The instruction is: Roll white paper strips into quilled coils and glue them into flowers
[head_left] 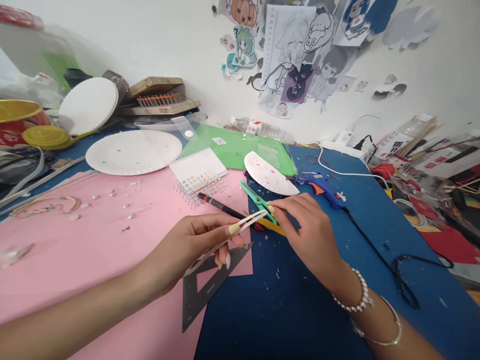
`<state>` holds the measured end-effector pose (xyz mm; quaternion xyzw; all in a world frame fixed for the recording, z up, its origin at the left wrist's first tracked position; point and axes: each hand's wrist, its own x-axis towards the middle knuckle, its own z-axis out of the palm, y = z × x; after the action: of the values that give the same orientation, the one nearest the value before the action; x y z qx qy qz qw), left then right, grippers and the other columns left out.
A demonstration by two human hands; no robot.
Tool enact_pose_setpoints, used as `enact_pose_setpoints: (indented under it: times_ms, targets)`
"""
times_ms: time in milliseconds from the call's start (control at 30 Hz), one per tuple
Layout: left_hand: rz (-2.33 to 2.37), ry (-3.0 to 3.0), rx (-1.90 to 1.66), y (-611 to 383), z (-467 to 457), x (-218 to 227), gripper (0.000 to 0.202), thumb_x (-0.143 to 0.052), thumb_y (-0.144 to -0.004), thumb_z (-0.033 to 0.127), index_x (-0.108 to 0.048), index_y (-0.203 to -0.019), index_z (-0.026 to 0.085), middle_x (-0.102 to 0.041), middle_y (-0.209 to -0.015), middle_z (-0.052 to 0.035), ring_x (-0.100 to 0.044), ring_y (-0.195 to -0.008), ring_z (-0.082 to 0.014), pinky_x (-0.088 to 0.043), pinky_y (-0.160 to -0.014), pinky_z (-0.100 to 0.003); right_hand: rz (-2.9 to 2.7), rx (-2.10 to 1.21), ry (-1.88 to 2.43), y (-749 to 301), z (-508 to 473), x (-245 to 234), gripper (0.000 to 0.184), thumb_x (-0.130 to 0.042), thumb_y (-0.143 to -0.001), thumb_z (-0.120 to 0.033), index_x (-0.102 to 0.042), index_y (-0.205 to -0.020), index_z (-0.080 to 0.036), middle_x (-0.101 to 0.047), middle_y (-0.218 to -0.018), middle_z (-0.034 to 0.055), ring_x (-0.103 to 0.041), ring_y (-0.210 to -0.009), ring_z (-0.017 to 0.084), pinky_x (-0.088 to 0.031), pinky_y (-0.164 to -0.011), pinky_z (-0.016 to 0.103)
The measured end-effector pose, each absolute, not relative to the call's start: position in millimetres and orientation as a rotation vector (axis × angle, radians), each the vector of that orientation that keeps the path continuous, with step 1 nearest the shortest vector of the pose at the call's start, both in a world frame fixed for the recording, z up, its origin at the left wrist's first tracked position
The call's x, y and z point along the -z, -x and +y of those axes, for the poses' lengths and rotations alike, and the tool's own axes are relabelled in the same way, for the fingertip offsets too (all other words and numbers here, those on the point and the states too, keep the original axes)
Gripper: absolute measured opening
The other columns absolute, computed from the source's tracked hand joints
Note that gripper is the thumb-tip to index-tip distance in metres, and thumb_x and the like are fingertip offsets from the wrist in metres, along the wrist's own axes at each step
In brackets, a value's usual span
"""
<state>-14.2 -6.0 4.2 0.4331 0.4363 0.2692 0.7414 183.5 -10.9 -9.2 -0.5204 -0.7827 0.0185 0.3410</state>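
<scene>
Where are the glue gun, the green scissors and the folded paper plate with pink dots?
glue gun (318, 184): head view, on its blue body.
green scissors (254, 196): head view, on the green handle.
folded paper plate (268, 175): head view, on its white spotted face.

Both hands low over the work surface, meeting near centre.

Left forearm enters from the lower left, bare, angled up and right; left hand palm partly turned inward, fingers curled, thumb and forefinger pinched together, long pale nails showing. Right forearm enters from the lower right, wrist ringed by a bead bracelet and a thin bangle; right hand back up, fingers bent and closed at the tips, pointing left toward the left hand's fingertips, just beside them.
</scene>
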Motion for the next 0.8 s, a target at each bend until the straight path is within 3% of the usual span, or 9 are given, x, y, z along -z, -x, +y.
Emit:
enact_pose_setpoints:
  times_ms: [200, 333, 800]
  targets:
    - [1.008, -0.974, -0.557, 11.4, -7.5, -10.1, 0.009, -0.061, -0.075, 0.023, -0.069, -0.075, 0.019, -0.066, -0.068, 0.0023, -0.047, -0.045, -0.0032, -0.038, -0.043, -0.010, -1.974, -0.453, 1.118, -182.5, -16.8, 2.5, 0.018, -0.044, -0.085, -0.020, -0.062, -0.082, -0.018, -0.062, -0.072, 0.0007, -0.053, -0.069, 0.013, -0.041, -0.065, 0.026]
    - [1.050, -0.992, -0.548, 9.2, -8.8, -12.0, 0.010, -0.060, -0.075, 0.022, -0.069, -0.072, 0.017, -0.066, -0.066, 0.0020, -0.044, -0.043, -0.0029, -0.034, -0.039, -0.010, -1.965, -0.543, 1.209, -180.7, -16.7, 2.2, 0.010, -0.054, -0.079, -0.022, -0.061, -0.075, -0.016, -0.059, -0.067, 0.0000, -0.052, -0.065, 0.012, -0.040, -0.060, 0.023]
    - [1.017, -1.186, -0.445, 14.0, -6.5, -3.0, 0.018, -0.059, -0.075, 0.024, -0.069, -0.090, 0.025, -0.068, -0.069, 0.0024, -0.054, -0.047, -0.0047, -0.042, -0.045, -0.012, -1.837, -0.796, 1.234, -183.7, -15.1, 0.5, 0.013, -0.051, -0.080, -0.024, -0.059, -0.073, -0.017, -0.057, -0.066, -0.0020, -0.052, -0.062, 0.009, -0.042, -0.057, 0.020]
